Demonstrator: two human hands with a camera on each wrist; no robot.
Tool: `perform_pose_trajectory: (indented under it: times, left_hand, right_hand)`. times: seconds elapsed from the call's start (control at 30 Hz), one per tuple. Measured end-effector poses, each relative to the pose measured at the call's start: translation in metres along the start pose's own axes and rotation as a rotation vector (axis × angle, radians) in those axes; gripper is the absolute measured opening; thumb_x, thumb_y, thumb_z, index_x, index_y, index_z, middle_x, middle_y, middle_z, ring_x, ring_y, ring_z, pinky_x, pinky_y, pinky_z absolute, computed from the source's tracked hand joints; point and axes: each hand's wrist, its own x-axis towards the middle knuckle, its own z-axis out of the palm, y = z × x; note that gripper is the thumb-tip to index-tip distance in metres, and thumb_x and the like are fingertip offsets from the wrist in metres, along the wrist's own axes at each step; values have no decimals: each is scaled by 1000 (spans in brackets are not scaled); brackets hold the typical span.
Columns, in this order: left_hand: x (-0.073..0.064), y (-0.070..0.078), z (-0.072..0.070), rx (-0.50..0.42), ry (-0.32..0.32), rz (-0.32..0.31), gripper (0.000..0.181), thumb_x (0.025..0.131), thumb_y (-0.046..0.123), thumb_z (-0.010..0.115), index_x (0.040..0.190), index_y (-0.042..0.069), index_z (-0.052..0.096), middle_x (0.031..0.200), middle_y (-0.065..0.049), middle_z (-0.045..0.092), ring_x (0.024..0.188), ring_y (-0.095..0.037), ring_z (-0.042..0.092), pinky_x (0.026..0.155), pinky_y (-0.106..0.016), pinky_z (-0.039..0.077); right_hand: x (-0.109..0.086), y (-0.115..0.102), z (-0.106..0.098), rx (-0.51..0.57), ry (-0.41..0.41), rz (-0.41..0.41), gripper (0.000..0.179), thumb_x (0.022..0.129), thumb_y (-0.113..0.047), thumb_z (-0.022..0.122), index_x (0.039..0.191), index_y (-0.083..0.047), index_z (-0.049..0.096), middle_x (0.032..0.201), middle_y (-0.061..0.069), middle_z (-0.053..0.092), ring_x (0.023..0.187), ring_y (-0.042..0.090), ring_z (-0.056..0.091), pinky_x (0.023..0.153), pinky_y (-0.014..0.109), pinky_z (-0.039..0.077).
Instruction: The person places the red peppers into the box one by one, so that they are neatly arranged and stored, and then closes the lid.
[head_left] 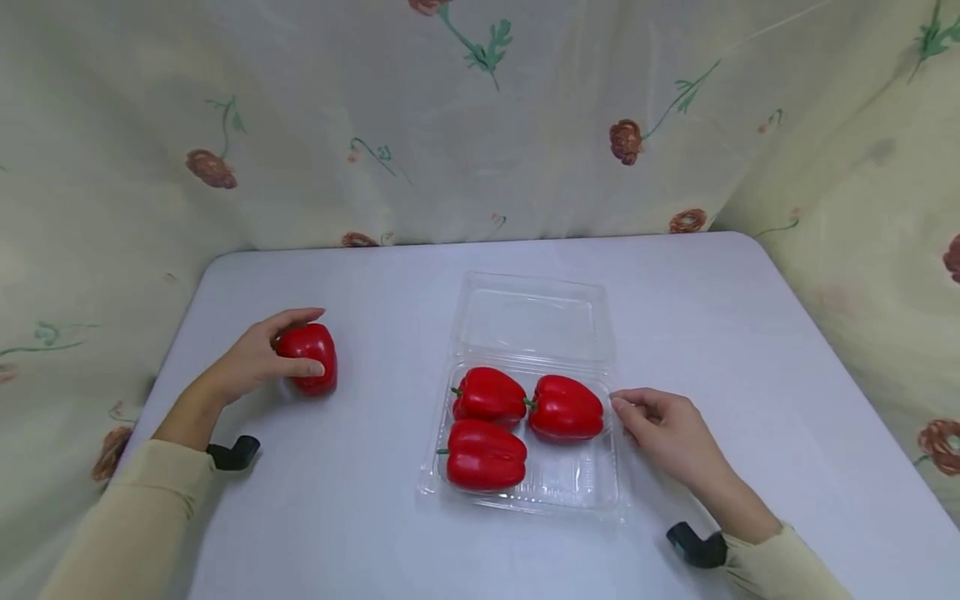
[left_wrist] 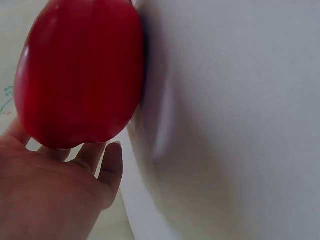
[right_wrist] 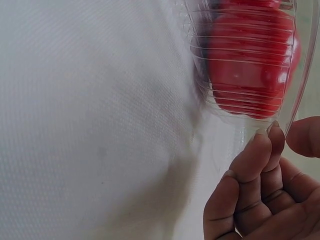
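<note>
From where I stand, the left hand (head_left: 258, 354) has its thumb and fingers curved around the sides of a red pepper (head_left: 315, 342) at the left of the white table (head_left: 360, 467), though I cannot tell which way its stem points. That pepper sits well apart to the left of the clear plastic box (head_left: 576, 490), whose lid (head_left: 532, 317) lies folded back. Inside, three peppers (head_left: 486, 454) lie lengthwise across it, stems leftward, leaving its near right corner bare, beside the right hand (head_left: 667, 425), which pinches the right rim.
</note>
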Motion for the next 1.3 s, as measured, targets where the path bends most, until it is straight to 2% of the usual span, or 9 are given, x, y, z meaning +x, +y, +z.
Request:
perform_pose_trajectory:
  times: [0.23, 0.53, 0.7, 0.93, 1.1, 1.3]
  left_hand:
    - [-6, -5, 4, -1, -18, -19, 90, 73, 30, 87, 149, 22, 40, 147, -18, 37, 133, -43, 33, 83, -52, 55]
    - [-30, -10, 1, 46, -28, 27, 94, 70, 28, 90, 148, 17, 40, 143, -15, 42, 128, -40, 40, 80, -47, 57]
    - [-38, -8, 1, 90, 2, 28, 90, 70, 31, 91, 145, 16, 42, 140, -14, 46, 124, -38, 43, 79, -45, 57]
    - [-40, -4, 10, 122, 56, 8, 90, 68, 38, 91, 141, 14, 44, 136, -16, 48, 121, -37, 46, 77, -44, 58]
    - [-41, 12, 21, 150, 107, 53, 87, 69, 41, 90, 141, 16, 46, 135, -13, 51, 119, -34, 48, 76, -44, 58]
    - [-37, 50, 37, 152, 143, 162, 83, 67, 39, 92, 136, 16, 51, 130, -8, 55, 114, -30, 52, 75, -43, 58]
  right_hand:
    - [-1, -1, 1, -11, 7, -16, 38, 100, -33, 59, 122, -3, 67, 77, 4, 64, 72, 18, 58, 61, 26, 50]
    - [-1, -2, 0, -3, 8, -22, 36, 100, -32, 60, 120, -4, 68, 74, 6, 63, 72, 20, 57, 61, 26, 49]
    - [-2, -1, 0, 1, 14, -18, 35, 100, -31, 60, 119, -4, 68, 76, 6, 64, 72, 20, 58, 61, 26, 50]
    - [-2, 0, 1, 5, 12, -14, 34, 99, -29, 60, 120, -3, 68, 77, 7, 65, 72, 20, 58, 62, 27, 51]
    - [-1, 1, 1, 23, 5, -17, 33, 99, -28, 61, 119, -3, 68, 77, 8, 65, 71, 20, 59, 61, 27, 51]
    - [-2, 3, 1, 19, 13, -17, 34, 99, -29, 60, 119, -4, 68, 77, 7, 65, 72, 20, 59, 61, 27, 51]
